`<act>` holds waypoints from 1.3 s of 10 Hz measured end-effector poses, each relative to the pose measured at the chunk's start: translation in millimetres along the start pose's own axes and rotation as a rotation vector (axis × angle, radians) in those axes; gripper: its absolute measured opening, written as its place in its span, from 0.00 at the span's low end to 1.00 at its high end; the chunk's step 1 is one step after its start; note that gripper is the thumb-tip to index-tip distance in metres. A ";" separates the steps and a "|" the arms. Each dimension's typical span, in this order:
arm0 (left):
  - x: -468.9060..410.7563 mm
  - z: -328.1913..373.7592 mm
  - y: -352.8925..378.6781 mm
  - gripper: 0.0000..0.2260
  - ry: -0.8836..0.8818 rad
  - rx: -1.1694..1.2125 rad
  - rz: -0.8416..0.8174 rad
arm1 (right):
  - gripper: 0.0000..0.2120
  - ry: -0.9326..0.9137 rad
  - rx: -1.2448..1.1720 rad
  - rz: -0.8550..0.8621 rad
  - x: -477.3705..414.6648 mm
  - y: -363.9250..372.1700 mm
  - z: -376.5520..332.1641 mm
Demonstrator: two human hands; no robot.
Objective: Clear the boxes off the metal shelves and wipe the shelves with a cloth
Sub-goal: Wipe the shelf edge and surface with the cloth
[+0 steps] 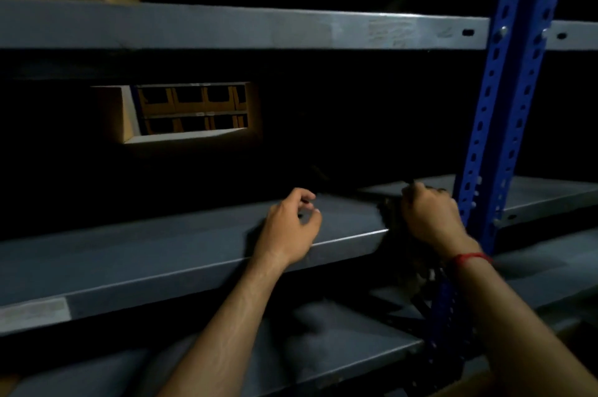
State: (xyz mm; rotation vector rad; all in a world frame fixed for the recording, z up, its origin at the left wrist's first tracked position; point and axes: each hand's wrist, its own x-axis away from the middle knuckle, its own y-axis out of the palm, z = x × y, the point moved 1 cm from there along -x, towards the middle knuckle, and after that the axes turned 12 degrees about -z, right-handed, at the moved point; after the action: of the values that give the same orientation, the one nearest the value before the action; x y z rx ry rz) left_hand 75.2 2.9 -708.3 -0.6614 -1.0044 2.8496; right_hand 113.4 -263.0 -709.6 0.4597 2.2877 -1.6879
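The grey shelf (161,251) was smooth, flat metal. It ran long from left to right, up to a blue post (504,105) full of holes. My left hand (291,228) was over its near edge, fingers loosely bent, holding nothing. My right hand (427,215) gripped a dark, crumpled cloth (390,218) at the shelf's right end.

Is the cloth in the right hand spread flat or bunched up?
Bunched up: the cloth sits crumpled under the gripping right hand at the shelf end.
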 end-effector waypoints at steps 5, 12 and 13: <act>13.7 30.0 -19.0 0.50 0.342 0.192 -0.260 | 0.10 -0.134 -1.463 -0.211 55.7 -29.3 -151.8; -79.2 374.6 -197.3 0.23 0.365 0.531 -0.136 | 0.29 -0.274 -0.890 0.020 1.2 -416.4 -187.0; -98.6 425.1 -238.7 0.26 0.411 0.400 -0.161 | 0.27 -0.303 -0.890 0.033 -17.9 -476.8 -200.1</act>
State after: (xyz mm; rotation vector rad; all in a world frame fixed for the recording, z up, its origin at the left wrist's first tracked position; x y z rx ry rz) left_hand -31.9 -76.9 -229.2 -1.0054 -0.3924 2.5079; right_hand -65.7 -204.3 -227.8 0.0336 2.4578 -0.5319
